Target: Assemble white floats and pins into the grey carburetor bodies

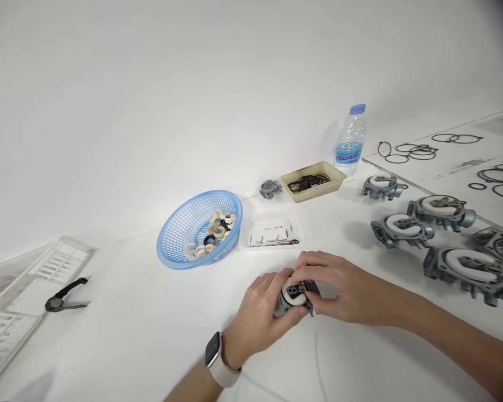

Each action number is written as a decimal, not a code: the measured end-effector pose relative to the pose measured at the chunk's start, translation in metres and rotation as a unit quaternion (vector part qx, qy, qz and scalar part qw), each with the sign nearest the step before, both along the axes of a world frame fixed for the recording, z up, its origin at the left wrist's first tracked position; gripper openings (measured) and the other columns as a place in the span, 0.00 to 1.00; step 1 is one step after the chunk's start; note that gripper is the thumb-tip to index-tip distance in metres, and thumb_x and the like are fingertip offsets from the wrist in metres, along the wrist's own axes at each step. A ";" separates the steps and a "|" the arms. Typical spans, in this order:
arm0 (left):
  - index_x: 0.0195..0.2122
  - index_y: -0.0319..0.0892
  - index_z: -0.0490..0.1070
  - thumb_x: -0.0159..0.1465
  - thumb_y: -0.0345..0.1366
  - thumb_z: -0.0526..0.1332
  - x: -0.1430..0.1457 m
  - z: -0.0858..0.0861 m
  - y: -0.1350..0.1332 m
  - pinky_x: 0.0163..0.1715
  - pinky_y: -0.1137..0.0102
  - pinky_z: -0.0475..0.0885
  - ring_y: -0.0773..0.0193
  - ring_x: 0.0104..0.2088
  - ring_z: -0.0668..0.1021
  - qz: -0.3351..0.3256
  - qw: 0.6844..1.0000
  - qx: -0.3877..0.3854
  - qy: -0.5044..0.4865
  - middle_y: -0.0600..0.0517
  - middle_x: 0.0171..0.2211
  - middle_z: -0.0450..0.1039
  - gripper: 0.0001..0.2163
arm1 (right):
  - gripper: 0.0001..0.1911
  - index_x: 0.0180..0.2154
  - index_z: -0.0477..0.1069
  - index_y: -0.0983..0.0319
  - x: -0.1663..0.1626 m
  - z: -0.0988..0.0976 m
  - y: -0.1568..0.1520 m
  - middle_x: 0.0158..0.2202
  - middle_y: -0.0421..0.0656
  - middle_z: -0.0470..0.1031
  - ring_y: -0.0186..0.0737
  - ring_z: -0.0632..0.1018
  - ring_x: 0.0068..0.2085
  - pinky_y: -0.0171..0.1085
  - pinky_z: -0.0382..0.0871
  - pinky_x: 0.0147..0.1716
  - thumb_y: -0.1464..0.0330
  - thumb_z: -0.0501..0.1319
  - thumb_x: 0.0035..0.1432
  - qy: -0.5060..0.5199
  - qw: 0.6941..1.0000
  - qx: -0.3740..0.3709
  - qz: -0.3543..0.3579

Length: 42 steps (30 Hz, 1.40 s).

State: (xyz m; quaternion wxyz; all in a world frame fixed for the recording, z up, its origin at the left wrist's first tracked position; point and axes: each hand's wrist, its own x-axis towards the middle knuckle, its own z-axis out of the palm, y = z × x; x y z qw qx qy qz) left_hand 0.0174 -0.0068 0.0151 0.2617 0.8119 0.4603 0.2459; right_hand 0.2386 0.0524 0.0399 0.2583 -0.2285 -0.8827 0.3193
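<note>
A grey metal carburetor (294, 292) with a white ring-shaped float on its open face is held between both hands, just above or on the white table. My left hand (262, 310) grips its left side, thumb along the near edge and fingers at the far edge. My right hand (339, 285) is closed at its right side, with thumb and fingertips around the brass hinge part of the float. Whether a small pin sits between those fingertips is hidden. Beyond the hands, a clear shallow tray (272, 230) holds several thin metal pins and a small black ring.
A blue basket (167, 240) of white, black and yellowish floats stands left of the tray. Behind are a cream tray (318, 195) of black rings, another carburetor (270, 188) and a water bottle (350, 139). Several carburetors (471, 265) and rings (396, 158) lie right; a black-handled tool (61, 301) lies left.
</note>
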 end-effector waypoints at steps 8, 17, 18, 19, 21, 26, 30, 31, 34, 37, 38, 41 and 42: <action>0.64 0.46 0.60 0.71 0.47 0.60 0.000 -0.001 0.002 0.49 0.56 0.73 0.49 0.49 0.77 0.001 1.000 0.006 0.004 0.45 0.53 0.75 0.23 | 0.16 0.44 0.76 0.58 0.001 -0.001 -0.001 0.40 0.42 0.74 0.38 0.75 0.38 0.38 0.72 0.41 0.77 0.57 0.57 0.002 1.000 -0.005 0.010; 0.64 0.47 0.60 0.71 0.46 0.60 -0.001 0.000 0.000 0.49 0.57 0.73 0.51 0.49 0.77 -0.001 1.000 0.007 0.009 0.47 0.52 0.75 0.22 | 0.16 0.44 0.76 0.58 0.001 -0.001 -0.001 0.40 0.42 0.73 0.37 0.75 0.38 0.37 0.70 0.41 0.77 0.57 0.58 0.006 1.000 -0.009 0.004; 0.64 0.47 0.60 0.71 0.46 0.60 -0.001 -0.001 0.000 0.49 0.57 0.73 0.51 0.49 0.77 -0.001 1.000 0.008 0.008 0.47 0.52 0.75 0.22 | 0.16 0.44 0.76 0.58 0.001 -0.001 -0.001 0.40 0.42 0.73 0.37 0.75 0.38 0.37 0.70 0.40 0.77 0.57 0.58 0.003 1.000 -0.010 0.003; 0.64 0.47 0.60 0.71 0.46 0.60 -0.001 -0.001 0.000 0.49 0.57 0.73 0.50 0.49 0.77 0.000 1.000 0.008 0.009 0.47 0.52 0.75 0.23 | 0.16 0.44 0.76 0.58 0.001 -0.001 -0.001 0.40 0.42 0.73 0.37 0.75 0.38 0.37 0.70 0.40 0.77 0.57 0.58 0.001 1.000 -0.011 0.003; 0.64 0.47 0.59 0.71 0.45 0.61 -0.001 -0.002 0.001 0.50 0.56 0.72 0.50 0.49 0.76 0.000 1.000 0.007 0.011 0.47 0.52 0.75 0.23 | 0.16 0.44 0.76 0.58 0.001 -0.001 -0.001 0.40 0.42 0.73 0.37 0.75 0.38 0.37 0.70 0.39 0.77 0.57 0.58 -0.002 1.000 -0.012 0.003; 0.64 0.49 0.59 0.71 0.44 0.61 -0.001 -0.002 0.001 0.49 0.56 0.73 0.50 0.49 0.77 0.001 1.000 0.009 0.012 0.48 0.53 0.74 0.23 | 0.16 0.44 0.76 0.58 0.001 -0.001 0.000 0.40 0.41 0.73 0.37 0.75 0.38 0.36 0.70 0.41 0.78 0.57 0.58 0.002 1.000 -0.018 0.012; 0.64 0.49 0.59 0.70 0.43 0.62 -0.001 -0.001 0.001 0.51 0.56 0.72 0.51 0.50 0.76 0.003 1.000 0.004 0.008 0.48 0.54 0.74 0.23 | 0.16 0.44 0.76 0.58 0.001 -0.001 -0.001 0.40 0.41 0.73 0.36 0.74 0.38 0.36 0.70 0.41 0.78 0.57 0.57 0.001 1.000 -0.022 0.014; 0.64 0.49 0.59 0.70 0.43 0.62 -0.001 -0.001 0.001 0.51 0.56 0.72 0.51 0.50 0.76 0.003 1.000 0.004 0.007 0.48 0.54 0.74 0.23 | 0.16 0.43 0.76 0.58 0.001 -0.001 -0.001 0.40 0.41 0.73 0.36 0.74 0.38 0.36 0.70 0.40 0.78 0.57 0.57 0.001 1.000 -0.022 0.013; 0.64 0.48 0.59 0.70 0.43 0.62 -0.001 -0.001 0.001 0.51 0.56 0.72 0.51 0.51 0.76 0.004 1.000 0.003 0.004 0.48 0.54 0.74 0.24 | 0.16 0.43 0.76 0.58 0.001 -0.001 -0.002 0.40 0.41 0.73 0.36 0.74 0.37 0.36 0.70 0.40 0.78 0.57 0.58 0.001 1.000 -0.022 0.014; 0.64 0.49 0.59 0.70 0.44 0.62 -0.001 -0.002 0.001 0.51 0.56 0.72 0.51 0.51 0.76 0.003 1.000 0.001 0.003 0.48 0.54 0.74 0.24 | 0.16 0.43 0.76 0.58 0.001 -0.001 -0.002 0.40 0.41 0.73 0.36 0.74 0.38 0.35 0.70 0.39 0.79 0.57 0.57 -0.004 1.000 -0.024 0.011; 0.64 0.49 0.59 0.70 0.44 0.62 -0.001 -0.002 0.001 0.51 0.56 0.72 0.50 0.50 0.76 0.001 1.000 0.002 0.003 0.48 0.54 0.74 0.24 | 0.16 0.43 0.76 0.58 0.001 -0.001 -0.002 0.40 0.41 0.73 0.36 0.74 0.38 0.35 0.69 0.39 0.79 0.57 0.57 -0.006 1.000 -0.025 0.009; 0.65 0.48 0.58 0.71 0.45 0.61 -0.002 -0.003 0.000 0.51 0.56 0.72 0.50 0.51 0.76 -0.004 1.000 0.006 0.004 0.47 0.55 0.74 0.24 | 0.16 0.43 0.76 0.58 0.001 -0.002 -0.001 0.40 0.41 0.72 0.35 0.74 0.37 0.35 0.69 0.38 0.79 0.57 0.57 -0.008 1.000 -0.028 0.007; 0.65 0.48 0.58 0.71 0.45 0.61 -0.002 -0.004 0.000 0.52 0.55 0.72 0.50 0.51 0.76 -0.003 1.000 0.007 0.004 0.47 0.55 0.74 0.24 | 0.16 0.43 0.76 0.58 0.001 -0.002 -0.001 0.40 0.41 0.72 0.35 0.74 0.37 0.35 0.69 0.38 0.79 0.57 0.57 -0.006 1.000 -0.028 0.008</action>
